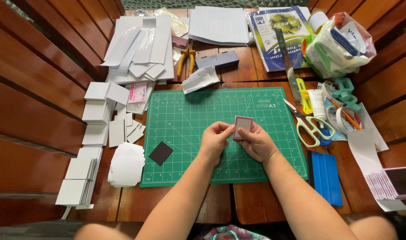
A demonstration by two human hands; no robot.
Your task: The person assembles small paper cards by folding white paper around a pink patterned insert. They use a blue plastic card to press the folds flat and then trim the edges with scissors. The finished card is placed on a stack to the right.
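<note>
Wood slat table (pixel 47 66) w/ gaps, bright daylight.

A cutting mat (pixel 180 133) lies mid-table (pixel 220 209). Above it, the left hand (pixel 215 141) and right hand (pixel 255 142) hold a small card (pixel 243 127) between them. A square tile (pixel 160 153) lies on the mat's left part. Card stacks (pixel 96 111) stand left of the mat, with paper sheets (pixel 140 49) behind them. Pliers (pixel 185 60) lie behind the mat. Scissors (pixel 310 126) lie at its right edge, a squeegee (pixel 326 178) nearer the person, tape rolls (pixel 340 116) and a bag (pixel 340 44) further right.
</note>
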